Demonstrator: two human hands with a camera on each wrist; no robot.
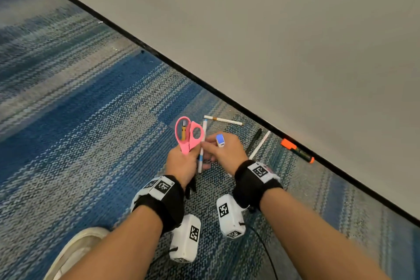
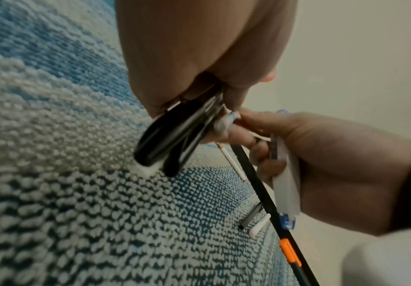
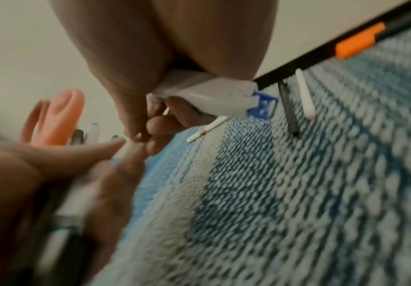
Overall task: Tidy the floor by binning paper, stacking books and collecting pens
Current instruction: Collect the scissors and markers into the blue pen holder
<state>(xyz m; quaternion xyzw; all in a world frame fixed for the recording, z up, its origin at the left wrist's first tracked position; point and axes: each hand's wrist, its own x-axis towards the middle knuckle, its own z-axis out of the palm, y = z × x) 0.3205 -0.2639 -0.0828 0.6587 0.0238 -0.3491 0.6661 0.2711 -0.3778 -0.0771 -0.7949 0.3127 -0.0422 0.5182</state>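
**A:** Where are your hands against the black baseboard (image 1: 227, 100)?

**B:** Both hover over the blue-grey carpet (image 1: 91, 109), near the baseboard. My left hand (image 1: 181, 163) is closed round pink-handled scissors (image 1: 188, 135) and several pens, handles pointing up. My right hand (image 1: 223, 150) holds a white correction-tape dispenser with a blue end (image 1: 220, 140), while its fingertips (image 1: 205, 143) pinch a white pen with blue bands (image 1: 202, 143) that also sits against my left hand.

**A:** What lies loose by the baseboard?

**B:** An orange-capped marker (image 1: 297, 150) lies right along it. A black pen (image 1: 254, 141) and a white pen (image 1: 260, 144) lie side by side just beside it, partly behind my right hand. A white pen with a tan band (image 1: 223, 120) rests beyond my fingers, nearer the baseboard than my hands.

**A:** Room to move?

**B:** Bare carpet stretches away from the baseboard to my left. My light shoe (image 1: 75, 252) is well back from it, below my left forearm.
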